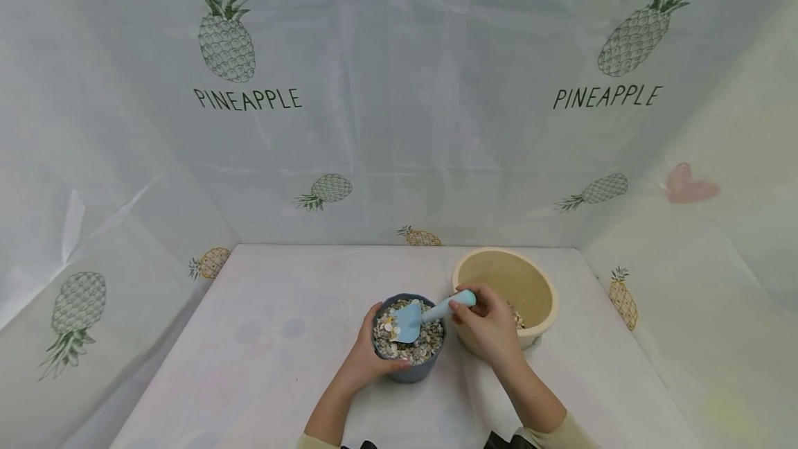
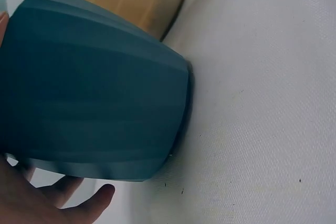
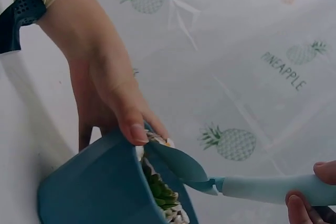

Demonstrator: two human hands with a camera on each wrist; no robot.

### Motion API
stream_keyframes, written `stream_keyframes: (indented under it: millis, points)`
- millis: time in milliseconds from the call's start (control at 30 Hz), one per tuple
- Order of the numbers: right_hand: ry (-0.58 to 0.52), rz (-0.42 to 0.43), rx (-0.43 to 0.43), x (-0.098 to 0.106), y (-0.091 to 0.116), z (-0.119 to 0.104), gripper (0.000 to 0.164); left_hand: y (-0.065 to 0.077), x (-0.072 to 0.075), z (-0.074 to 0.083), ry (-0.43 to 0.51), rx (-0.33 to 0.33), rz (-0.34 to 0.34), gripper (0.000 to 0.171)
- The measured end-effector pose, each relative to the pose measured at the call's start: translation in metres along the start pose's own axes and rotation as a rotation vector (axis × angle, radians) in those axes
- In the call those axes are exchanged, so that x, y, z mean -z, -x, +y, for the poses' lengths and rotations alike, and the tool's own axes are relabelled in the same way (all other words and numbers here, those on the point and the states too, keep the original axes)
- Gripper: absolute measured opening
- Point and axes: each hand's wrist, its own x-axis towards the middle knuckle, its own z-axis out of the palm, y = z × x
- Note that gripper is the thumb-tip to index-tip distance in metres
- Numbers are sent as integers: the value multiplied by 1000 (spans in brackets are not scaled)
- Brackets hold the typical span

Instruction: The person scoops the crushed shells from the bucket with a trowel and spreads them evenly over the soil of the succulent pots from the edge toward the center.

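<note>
A blue-grey flowerpot [image 1: 408, 374] filled with small pebbles [image 1: 393, 348] stands on the table. My left hand [image 1: 366, 359] holds it from the left side, thumb at the near rim. In the left wrist view the pot [image 2: 100, 87] hides part of that hand. My right hand [image 1: 489, 324] grips the handle of a light blue toy shovel [image 1: 408, 323]. The shovel's blade lies over the pebbles inside the rim. Green leaves of a plant [image 3: 160, 190] show among the pebbles in the right wrist view.
A cream bucket [image 1: 545, 283] stands right of the flowerpot, partly behind my right hand, with some pebbles [image 1: 516, 317] at its bottom. A white cloth covers the table [image 1: 280, 359]. Sheeting printed with pineapples [image 1: 399, 123] hangs at the back and sides.
</note>
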Motion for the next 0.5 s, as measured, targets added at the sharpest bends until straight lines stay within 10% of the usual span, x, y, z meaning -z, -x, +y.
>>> stream_keyframes:
  millis: [500]
  points:
    - [243, -159, 183, -19, -18, -27, 23, 0, -1, -3, -18, 3, -1, 125]
